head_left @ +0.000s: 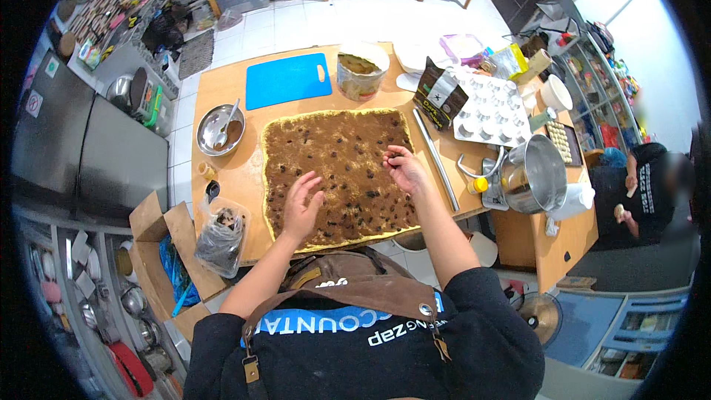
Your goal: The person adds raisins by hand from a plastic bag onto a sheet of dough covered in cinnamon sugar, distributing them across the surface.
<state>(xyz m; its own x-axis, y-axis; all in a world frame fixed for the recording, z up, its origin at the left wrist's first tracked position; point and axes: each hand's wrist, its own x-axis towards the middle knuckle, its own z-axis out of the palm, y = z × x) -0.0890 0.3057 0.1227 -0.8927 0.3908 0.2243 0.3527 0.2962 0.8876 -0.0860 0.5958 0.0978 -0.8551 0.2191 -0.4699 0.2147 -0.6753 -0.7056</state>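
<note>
A large rolled-out sheet of dough lies flat on the wooden table, its pale edge showing around a brown powdery coating. Dark raisin-like bits are scattered over it, thickest towards the near side. My left hand hovers above the left half of the dough with its fingers apart and nothing visible in them. Over the right edge, my right hand has its fingertips drawn together around a few dark bits. By the near left corner, a clear plastic bag of similar dark pieces sits in a plastic tub.
A steel bowl with a spoon, blue cutting board and white tub border the dough. To the right are a metal rod, black pouch, white moulded tray and mixing bowl. Another person works far right.
</note>
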